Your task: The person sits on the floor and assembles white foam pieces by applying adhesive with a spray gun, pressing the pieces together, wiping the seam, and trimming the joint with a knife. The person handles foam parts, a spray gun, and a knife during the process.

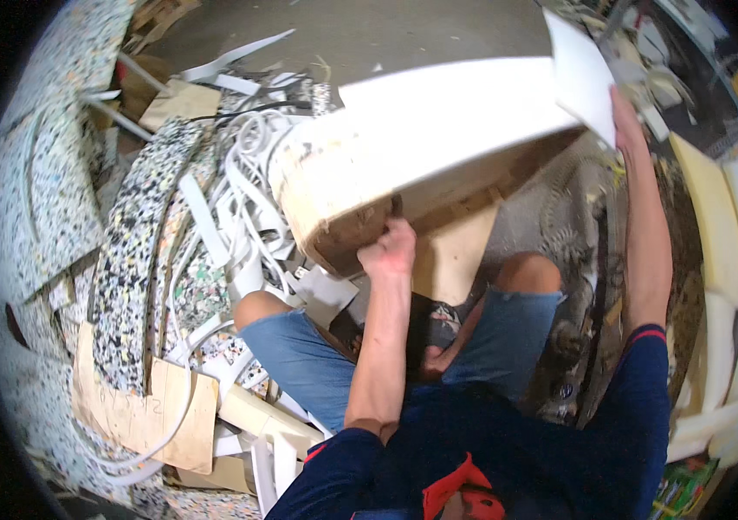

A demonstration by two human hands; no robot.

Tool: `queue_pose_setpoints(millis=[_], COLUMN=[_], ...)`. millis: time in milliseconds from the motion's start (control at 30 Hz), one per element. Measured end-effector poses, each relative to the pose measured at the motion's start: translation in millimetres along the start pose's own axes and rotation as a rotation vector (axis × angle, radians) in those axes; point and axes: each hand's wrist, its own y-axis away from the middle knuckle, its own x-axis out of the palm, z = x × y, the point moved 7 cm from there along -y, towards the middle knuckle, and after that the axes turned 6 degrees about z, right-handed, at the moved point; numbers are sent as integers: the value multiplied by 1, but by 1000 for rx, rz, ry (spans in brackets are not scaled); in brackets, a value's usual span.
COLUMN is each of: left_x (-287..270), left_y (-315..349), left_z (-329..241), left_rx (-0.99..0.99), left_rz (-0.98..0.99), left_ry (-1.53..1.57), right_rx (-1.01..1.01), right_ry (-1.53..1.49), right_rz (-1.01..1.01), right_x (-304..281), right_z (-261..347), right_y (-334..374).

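Note:
A curved wooden frame (356, 227) is tilted in front of my knees, with white foam (464, 108) along its upper side. My left hand (389, 250) is closed at the frame's near lower edge, its fingers partly hidden against the wood. At the frame's right end, a white foam flap (579, 74) stands up from the rest. My right hand (625, 123) grips the outer edge of this flap, with some fingers hidden behind it.
Tangled white foam strips (252, 165) and speckled foam pieces (139, 251) pile up at left. Below them lies a plywood piece (183, 407). Cream foam slabs (715, 234) stand at right. A pale board (456, 260) sits beneath the frame, between my knees.

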Motion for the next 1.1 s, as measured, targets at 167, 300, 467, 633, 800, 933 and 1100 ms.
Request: queue_pose_setpoints(millis=[167, 300, 467, 633, 800, 933, 1100], left_x=[-28, -25, -35, -50, 19, 233, 339], left_y=[4, 8, 16, 49, 143, 246, 301], left_z=[-28, -28, -25, -43, -78, -125, -21], left_rx=[-83, -88, -174, -238, -471, 765, 1162], left_rz=[-18, 3, -84, -154, 182, 1159, 1831], left_ry=[-1, -26, 8, -371, -1203, -1571, -2277], right_rx=[-87, -116, -231, -248, -395, -408, -512], right_ry=[53, 34, 61, 210, 364, 470, 624], right_rz=[-39, -35, -115, 170, 256, 963, 1455], right_x=[-3, -7, -3, 66, 164, 288, 409], right_z=[-14, -2, 68, 137, 156, 174, 170], right_y=[-9, -1, 63, 144, 220, 295, 358])
